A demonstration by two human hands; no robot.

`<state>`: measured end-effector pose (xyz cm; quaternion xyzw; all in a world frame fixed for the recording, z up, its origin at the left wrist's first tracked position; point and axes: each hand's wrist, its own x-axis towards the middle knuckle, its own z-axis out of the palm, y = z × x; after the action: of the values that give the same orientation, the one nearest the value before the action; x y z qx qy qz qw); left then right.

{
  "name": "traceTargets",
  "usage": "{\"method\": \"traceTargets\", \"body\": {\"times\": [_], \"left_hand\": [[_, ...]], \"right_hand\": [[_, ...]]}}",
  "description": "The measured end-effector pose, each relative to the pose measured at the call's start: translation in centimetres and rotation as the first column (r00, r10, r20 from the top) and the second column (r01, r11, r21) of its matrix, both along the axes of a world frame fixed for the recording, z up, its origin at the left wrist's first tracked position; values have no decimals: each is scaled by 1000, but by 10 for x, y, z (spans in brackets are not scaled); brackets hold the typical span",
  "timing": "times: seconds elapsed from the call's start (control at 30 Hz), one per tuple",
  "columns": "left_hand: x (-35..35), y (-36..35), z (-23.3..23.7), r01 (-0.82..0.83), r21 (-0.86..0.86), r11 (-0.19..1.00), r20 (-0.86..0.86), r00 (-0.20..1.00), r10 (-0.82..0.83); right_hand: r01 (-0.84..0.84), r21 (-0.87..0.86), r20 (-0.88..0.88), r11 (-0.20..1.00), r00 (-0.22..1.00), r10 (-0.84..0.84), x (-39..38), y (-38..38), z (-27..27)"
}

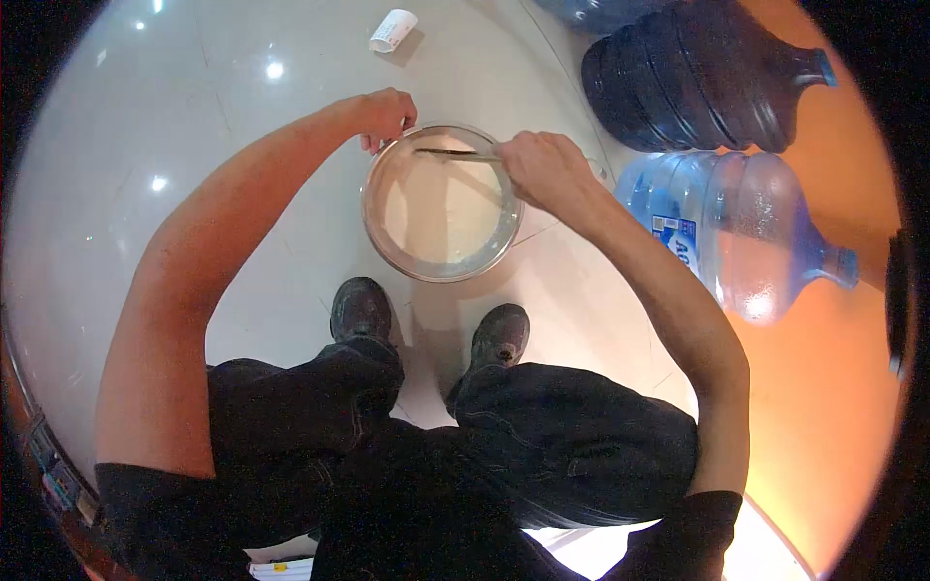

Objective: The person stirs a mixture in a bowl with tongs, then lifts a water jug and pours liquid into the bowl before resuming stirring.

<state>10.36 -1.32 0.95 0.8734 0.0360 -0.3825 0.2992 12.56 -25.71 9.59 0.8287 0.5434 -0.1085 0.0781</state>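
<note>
A round metal bowl point(371, 218) sits on the floor in front of my feet, with a smooth cream-coloured mixture point(441, 208) inside. My left hand point(389, 114) is closed on the far left part of its rim, fingers curled over the edge. From the right, my right hand point(538, 167) reaches over the bowl and grips a slim metal utensil point(455, 155). It points left across the far side of the mixture; its far end looks dark and thin.
A white paper cup point(392, 31) lies on its side on the tiled floor beyond the bowl. At the right, a clear large water bottle point(741, 228) and a dark one point(693, 77) lie against the orange wall point(814, 416). My shoes point(361, 310) stand just below the bowl.
</note>
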Motion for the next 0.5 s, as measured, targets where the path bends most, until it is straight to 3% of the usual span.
{"method": "traceTargets", "body": {"times": [0.23,0.3,0.43,0.5], "left_hand": [[1,2,-5,0,-4,1000,-3,1000,0],[1,4,-6,11,-42,999,1,1000,-11],[4,2,-5,0,-28,1000,-52,999,-1],[1,2,-1,0,-41,999,6,1000,0]], "right_hand": [[148,-94,-97,985,983,-157,28,-14,-1],[270,-219,-122,938,946,-301,34,-23,-9],[353,-270,-153,896,903,-402,41,-30,-9],[362,-438,-164,823,868,-469,42,-27,8]]}}
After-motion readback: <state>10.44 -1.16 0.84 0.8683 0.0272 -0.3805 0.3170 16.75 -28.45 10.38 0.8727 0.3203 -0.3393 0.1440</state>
